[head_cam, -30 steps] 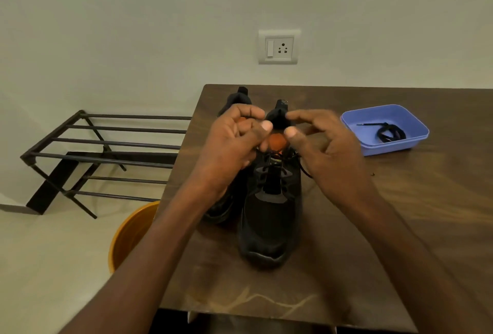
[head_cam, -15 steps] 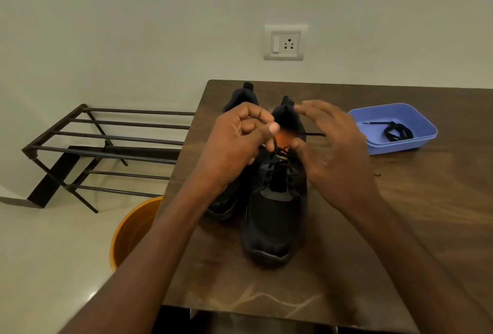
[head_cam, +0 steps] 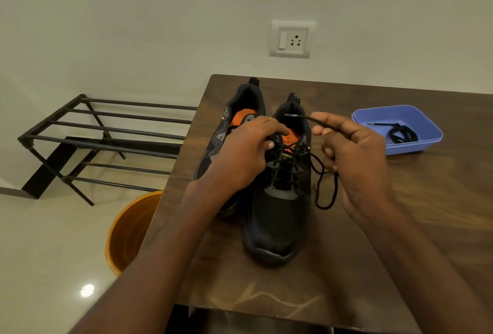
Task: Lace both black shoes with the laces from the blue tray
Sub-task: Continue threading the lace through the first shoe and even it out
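Observation:
Two black shoes with orange insoles stand side by side on the brown table. The right shoe (head_cam: 277, 216) is partly laced with a black lace (head_cam: 324, 187) that loops down over the table on its right side. My right hand (head_cam: 354, 163) pinches the lace near its tip, which points left over the shoe's heel. My left hand (head_cam: 245, 155) grips the right shoe's upper left eyelet edge and hides much of the left shoe (head_cam: 240, 109). A second black lace (head_cam: 401, 133) lies coiled in the blue tray (head_cam: 416, 147) at the right.
An orange bucket (head_cam: 128, 232) stands on the floor by the table's left edge (head_cam: 186, 147). Behind it a black metal rack (head_cam: 93, 141) sits against the wall. A wall socket (head_cam: 292, 39) is above the table.
My right hand has lifted off the shoe and drawn the lace end up and to the right. My left hand stays on the shoe. The view has tilted slightly.

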Demonstrator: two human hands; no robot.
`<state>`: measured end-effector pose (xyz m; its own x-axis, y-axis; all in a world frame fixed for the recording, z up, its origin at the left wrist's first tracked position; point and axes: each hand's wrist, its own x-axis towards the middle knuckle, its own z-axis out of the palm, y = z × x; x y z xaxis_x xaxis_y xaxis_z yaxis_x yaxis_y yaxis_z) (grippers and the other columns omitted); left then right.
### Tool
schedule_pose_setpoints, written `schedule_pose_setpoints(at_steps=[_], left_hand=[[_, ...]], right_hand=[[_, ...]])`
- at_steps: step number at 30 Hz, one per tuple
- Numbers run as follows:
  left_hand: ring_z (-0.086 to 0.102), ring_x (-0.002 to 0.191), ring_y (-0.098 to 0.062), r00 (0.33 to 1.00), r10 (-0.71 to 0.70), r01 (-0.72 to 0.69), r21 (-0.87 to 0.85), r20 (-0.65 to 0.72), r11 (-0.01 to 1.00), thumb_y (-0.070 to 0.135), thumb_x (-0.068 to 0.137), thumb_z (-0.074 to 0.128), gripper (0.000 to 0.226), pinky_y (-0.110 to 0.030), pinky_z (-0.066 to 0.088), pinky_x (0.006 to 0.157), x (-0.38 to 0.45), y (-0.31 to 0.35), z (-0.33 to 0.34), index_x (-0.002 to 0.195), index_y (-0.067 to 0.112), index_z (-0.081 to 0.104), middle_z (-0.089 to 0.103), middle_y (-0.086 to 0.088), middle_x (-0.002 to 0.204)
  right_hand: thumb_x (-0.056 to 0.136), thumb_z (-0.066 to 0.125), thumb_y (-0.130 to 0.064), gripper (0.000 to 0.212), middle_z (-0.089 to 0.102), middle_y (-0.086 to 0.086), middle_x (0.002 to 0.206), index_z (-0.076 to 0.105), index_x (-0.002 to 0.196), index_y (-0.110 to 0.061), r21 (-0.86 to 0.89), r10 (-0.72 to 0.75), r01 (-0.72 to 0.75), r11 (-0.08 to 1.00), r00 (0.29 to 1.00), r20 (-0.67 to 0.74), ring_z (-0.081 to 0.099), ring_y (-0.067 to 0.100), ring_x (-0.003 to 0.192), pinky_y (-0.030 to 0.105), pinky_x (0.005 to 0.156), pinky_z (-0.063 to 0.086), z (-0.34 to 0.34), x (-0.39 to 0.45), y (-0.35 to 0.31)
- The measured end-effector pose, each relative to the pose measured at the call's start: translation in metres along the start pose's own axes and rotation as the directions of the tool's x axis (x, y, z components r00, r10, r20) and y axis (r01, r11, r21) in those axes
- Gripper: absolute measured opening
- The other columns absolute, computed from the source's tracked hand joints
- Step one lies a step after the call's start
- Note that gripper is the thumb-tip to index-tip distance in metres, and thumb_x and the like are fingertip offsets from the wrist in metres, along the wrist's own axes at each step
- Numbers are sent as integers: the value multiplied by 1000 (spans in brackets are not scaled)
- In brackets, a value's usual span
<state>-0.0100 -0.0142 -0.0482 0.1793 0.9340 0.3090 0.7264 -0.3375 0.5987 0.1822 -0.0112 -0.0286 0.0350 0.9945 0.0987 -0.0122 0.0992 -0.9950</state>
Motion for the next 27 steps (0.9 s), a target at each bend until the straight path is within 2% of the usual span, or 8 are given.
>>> schedule_pose_setpoints(at_steps=[4,7,12,16,20,23,25,27], left_hand=[[58,106,-6,996,-41,36,-63,-77,997,-1,94,65,31,-23,51,97,3,-6,3,119,18,71,65,4,122],[58,100,-6,995,-55,49,-72,-78,996,2,94,68,29,-9,46,87,4,-7,3,117,20,73,66,4,118],[61,100,-2,993,-39,26,-115,-109,993,4,95,68,26,-4,46,86,1,-8,1,116,17,75,70,6,112],[59,84,8,989,-32,13,-133,-142,991,2,96,66,24,-4,43,75,0,-10,2,112,17,77,65,15,96],[62,90,7,985,-15,-13,-155,-172,988,-1,95,66,24,-6,47,81,0,-13,5,110,15,77,68,14,98],[64,95,5,983,10,-38,-151,-185,988,-2,95,65,24,-9,50,86,0,-15,6,110,13,77,70,10,102],[66,100,-1,981,10,-40,-154,-193,987,-1,96,65,25,-12,52,91,0,-16,7,111,14,77,73,6,106],[66,98,3,979,-7,-28,-170,-203,985,-1,95,66,26,-9,51,90,-1,-15,8,113,15,76,72,8,106]], right_hand=[[96,67,-1,19,79,0,98,78,109,-11,-81,-82,80,993,997,-11,72,-1,82,10,70,53,5,-2,0],[93,71,-1,18,79,-4,94,78,108,-9,-144,-122,121,982,993,3,75,4,89,15,78,57,12,-2,3],[90,78,-13,17,79,-9,96,81,104,-23,-287,-139,137,948,990,12,74,5,95,33,88,62,18,1,9],[87,82,-18,20,77,-17,86,78,88,-38,-349,-164,156,924,986,8,74,3,88,39,85,62,17,1,7],[94,73,-19,15,74,-18,90,76,96,-33,-519,-222,215,827,974,50,71,3,84,40,77,62,15,4,11],[94,72,-20,18,76,-16,101,79,108,-31,-553,-285,295,779,952,107,72,4,93,42,82,62,9,6,15],[91,77,-25,18,77,-15,104,79,108,-30,-574,-290,312,757,948,132,70,5,100,42,85,61,5,11,15],[90,79,-26,17,76,-14,103,80,106,-30,-604,-291,316,732,946,143,70,6,99,42,84,60,4,16,15]])
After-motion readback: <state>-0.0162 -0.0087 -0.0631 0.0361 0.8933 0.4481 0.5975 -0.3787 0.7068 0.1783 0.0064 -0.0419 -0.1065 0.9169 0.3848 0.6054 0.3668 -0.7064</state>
